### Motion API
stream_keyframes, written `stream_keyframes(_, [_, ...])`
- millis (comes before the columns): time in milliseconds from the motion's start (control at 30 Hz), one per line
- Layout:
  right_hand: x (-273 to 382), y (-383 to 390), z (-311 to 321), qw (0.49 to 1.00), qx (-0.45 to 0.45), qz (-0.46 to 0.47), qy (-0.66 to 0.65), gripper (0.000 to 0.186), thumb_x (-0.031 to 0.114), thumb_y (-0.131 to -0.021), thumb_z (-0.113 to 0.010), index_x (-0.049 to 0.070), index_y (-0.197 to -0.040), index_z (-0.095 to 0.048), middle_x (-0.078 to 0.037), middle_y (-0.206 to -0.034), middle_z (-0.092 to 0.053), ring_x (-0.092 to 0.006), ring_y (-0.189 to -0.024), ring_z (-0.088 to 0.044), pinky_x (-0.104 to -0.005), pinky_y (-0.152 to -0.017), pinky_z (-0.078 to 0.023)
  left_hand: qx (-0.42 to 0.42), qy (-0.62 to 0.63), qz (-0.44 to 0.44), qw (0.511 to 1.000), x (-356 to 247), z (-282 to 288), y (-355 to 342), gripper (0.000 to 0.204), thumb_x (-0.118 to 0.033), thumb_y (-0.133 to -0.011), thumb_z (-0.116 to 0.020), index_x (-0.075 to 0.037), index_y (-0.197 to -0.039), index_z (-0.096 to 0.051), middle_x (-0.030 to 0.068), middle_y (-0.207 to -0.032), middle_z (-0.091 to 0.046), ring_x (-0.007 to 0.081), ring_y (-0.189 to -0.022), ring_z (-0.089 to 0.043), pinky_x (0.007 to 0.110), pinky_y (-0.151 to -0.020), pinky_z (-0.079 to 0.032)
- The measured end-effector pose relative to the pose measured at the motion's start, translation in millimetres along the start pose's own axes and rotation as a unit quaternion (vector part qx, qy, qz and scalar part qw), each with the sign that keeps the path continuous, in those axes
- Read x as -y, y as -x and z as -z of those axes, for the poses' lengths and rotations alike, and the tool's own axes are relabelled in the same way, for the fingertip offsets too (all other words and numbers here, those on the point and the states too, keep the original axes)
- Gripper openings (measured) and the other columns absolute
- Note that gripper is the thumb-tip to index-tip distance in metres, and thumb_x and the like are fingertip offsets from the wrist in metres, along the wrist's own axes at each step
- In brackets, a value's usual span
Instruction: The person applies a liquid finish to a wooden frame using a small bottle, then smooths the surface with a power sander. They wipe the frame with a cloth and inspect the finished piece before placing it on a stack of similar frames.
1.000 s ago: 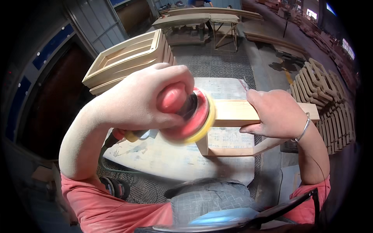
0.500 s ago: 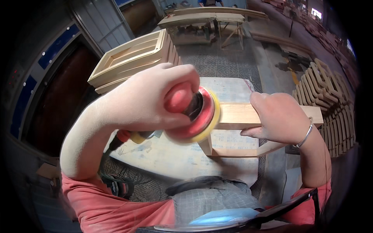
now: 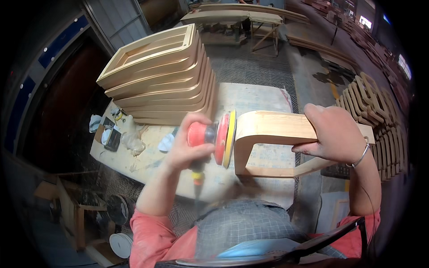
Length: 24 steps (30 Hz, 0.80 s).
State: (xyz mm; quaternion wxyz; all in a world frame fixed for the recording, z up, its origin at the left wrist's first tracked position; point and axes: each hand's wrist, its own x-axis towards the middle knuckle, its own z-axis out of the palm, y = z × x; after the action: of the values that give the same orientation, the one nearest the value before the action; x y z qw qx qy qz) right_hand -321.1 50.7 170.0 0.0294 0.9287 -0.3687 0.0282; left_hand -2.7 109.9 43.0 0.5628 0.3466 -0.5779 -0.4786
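My left hand (image 3: 190,140) is wrapped round a red orbital sander (image 3: 222,138) with a yellow-edged pad. The pad stands upright, facing the rounded left end of a pale wooden frame (image 3: 272,126); whether it touches the wood I cannot tell. My right hand (image 3: 335,134), a bracelet at its wrist, grips the frame's upper rail near the right end, thumb below and fingers over it. The frame is on edge over the worktable (image 3: 263,96), its lower rail nearer me. A hose hangs down from the sander.
A tall stack of wooden frames (image 3: 156,85) stands on the table's far left. Near it lie a plastic bag (image 3: 132,142), a small dark box (image 3: 110,137) and a white cloth (image 3: 166,143). More frames (image 3: 373,116) are piled at the right. Another bench (image 3: 232,18) stands behind.
The sander in my left hand has moved from over the upper rail to the frame's left end, its pad turning upright. My right hand keeps its hold on the frame.
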Motion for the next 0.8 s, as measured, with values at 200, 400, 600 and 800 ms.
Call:
stream_keyframes(200, [-4.2,1.3,-2.6,1.000,-0.008,0.002,0.003,0.056,0.041,-0.068,-0.080,0.000,-0.092,-0.050,-0.019,-0.080,-0.062,-0.0395,-0.074,-0.061,-0.0456,-0.066,-0.047,0.187,-0.476,-0.101,0.853,-121.1,-24.5,-65.4,0.053,-0.016,-0.065,-0.084,-0.006,-0.110,-0.057,0.0078,-0.106,-0.058,0.0223,-0.101,-0.059,0.034,-0.088,-0.049])
stream_keyframes(400, [0.8,1.3,-3.1,1.000,-0.019,0.018,-0.006,0.057,0.039,-0.065,-0.082,0.001,-0.091,-0.050,-0.018,-0.083,-0.061,-0.0383,-0.076,-0.061,-0.0448,-0.066,-0.047,0.211,-0.517,-0.044,0.828,-149.6,-51.4,-79.1,0.051,-0.015,-0.066,-0.083,-0.008,-0.110,-0.057,0.0086,-0.103,-0.059,0.0246,-0.097,-0.060,0.035,-0.085,-0.050])
stream_keyframes(600, [-7.4,4.5,-15.9,0.999,-0.045,-0.009,0.001,0.064,0.049,-0.060,-0.082,0.003,-0.090,-0.048,-0.017,-0.077,-0.057,-0.0377,-0.072,-0.058,-0.0432,-0.065,-0.045,0.066,-0.216,-0.027,0.974,-39.4,7.8,-22.2,0.054,-0.018,-0.071,-0.083,-0.007,-0.115,-0.053,0.0063,-0.107,-0.055,0.0139,-0.093,-0.058,0.030,-0.080,-0.050])
stream_keyframes(800, [-6.2,-7.7,-2.7,1.000,-0.016,-0.002,0.011,0.061,0.044,-0.065,-0.081,0.002,-0.096,-0.051,-0.018,-0.082,-0.062,-0.0385,-0.075,-0.060,-0.0440,-0.066,-0.047,-0.097,0.074,0.017,0.992,80.9,-17.9,44.4,0.057,-0.007,-0.076,-0.077,-0.012,-0.121,-0.043,0.0080,-0.098,-0.057,0.0129,-0.072,-0.062,0.026,-0.056,-0.054])
